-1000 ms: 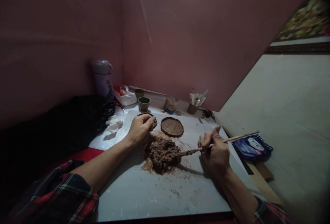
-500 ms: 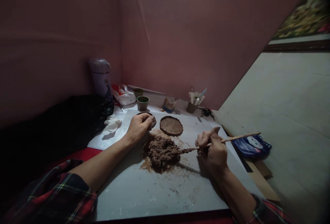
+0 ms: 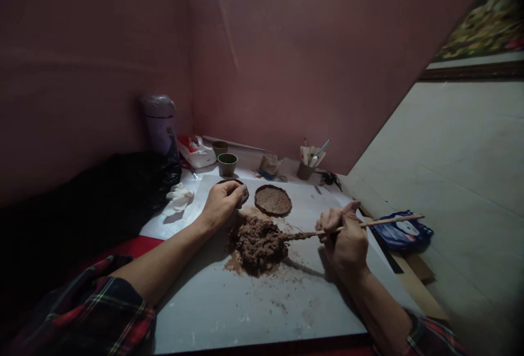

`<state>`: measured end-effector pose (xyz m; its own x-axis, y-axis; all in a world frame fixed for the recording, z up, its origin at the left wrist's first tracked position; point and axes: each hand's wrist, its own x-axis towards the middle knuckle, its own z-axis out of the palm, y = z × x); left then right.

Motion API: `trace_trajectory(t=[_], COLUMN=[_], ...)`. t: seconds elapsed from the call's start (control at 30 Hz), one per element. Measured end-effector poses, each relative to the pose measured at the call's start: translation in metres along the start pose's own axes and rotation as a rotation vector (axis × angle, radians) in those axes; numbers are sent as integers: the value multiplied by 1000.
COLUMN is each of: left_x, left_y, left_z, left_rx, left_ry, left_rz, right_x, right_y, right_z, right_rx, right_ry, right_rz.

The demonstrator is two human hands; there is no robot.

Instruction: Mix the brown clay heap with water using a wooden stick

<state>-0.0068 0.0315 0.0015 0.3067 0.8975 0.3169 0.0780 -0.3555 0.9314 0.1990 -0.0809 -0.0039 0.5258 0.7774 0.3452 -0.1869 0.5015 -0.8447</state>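
My right hand [image 3: 347,241] grips a thin wooden stick [image 3: 393,220], whose clay-smeared tip touches the right side of a lumpy brown mound of wet clay-like pulp [image 3: 260,242]. Behind that mound my left hand [image 3: 225,200] is closed, fingers pinched together; what is in them, if anything, is hidden. It covers most of a dark-rimmed round piece [image 3: 245,194]. Just right of it lies a second round, shallow brown disc with a raised rim [image 3: 273,201]. Crumbs and smears surround the mound on the white board [image 3: 213,312].
Along the back stand a green-rimmed cup [image 3: 227,165], a glass of bluish liquid [image 3: 270,166] and a cup of pens [image 3: 306,170]. Left are a purple flask [image 3: 159,126], a crumpled white tissue [image 3: 179,196] and a black bag [image 3: 102,192]. A blue pouch [image 3: 403,230] lies right.
My right hand has moved slightly right, drawing the stick with it; its tip still touches the mound. The left hand stays almost where it was.
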Motion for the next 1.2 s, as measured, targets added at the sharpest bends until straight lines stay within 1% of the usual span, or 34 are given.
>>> trace_trajectory(t=[0.07, 0.13, 0.33, 0.5, 0.67, 0.77, 0.87, 0.93, 1.0, 1.1, 1.13, 1.2], left_x=[0, 0, 1, 2, 3, 5, 5, 6, 6, 6, 6, 5], left_y=[0, 0, -2, -2, -8, -12, -15, -16, -16, -16, -16, -16], left_z=[0, 0, 1, 2, 4, 4, 4, 5, 5, 4, 4, 4], left_rx=[3, 3, 10, 25, 42, 55, 70, 77, 83, 90, 88, 81], left_ry=[2, 4, 1, 2, -4, -5, -1, -1, -3, -2, -2, -8], left_rz=[2, 3, 5, -17, -1, 23, 40, 38, 32, 40, 44, 46], right_x=[0, -1, -8, -7, -6, -6, -6, -6, -6, -9, -11, -13], right_y=[0, 0, 0, 7, 16, 16, 16, 17, 19, 22, 23, 22], right_z=[-1, -1, 2, 1, -2, 0, 3, 5, 8, 13, 15, 18], right_rx=[-18, -68, -190, -189, -256, -267, -252, -222, -195, -191, -200, -215], right_ry=[27, 22, -94, -165, -223, -223, -195, -168, -149, -170, -188, -216], right_rz=[-24, -61, -82, -42, -25, -15, -3, 37, 108, 179, 180, 136])
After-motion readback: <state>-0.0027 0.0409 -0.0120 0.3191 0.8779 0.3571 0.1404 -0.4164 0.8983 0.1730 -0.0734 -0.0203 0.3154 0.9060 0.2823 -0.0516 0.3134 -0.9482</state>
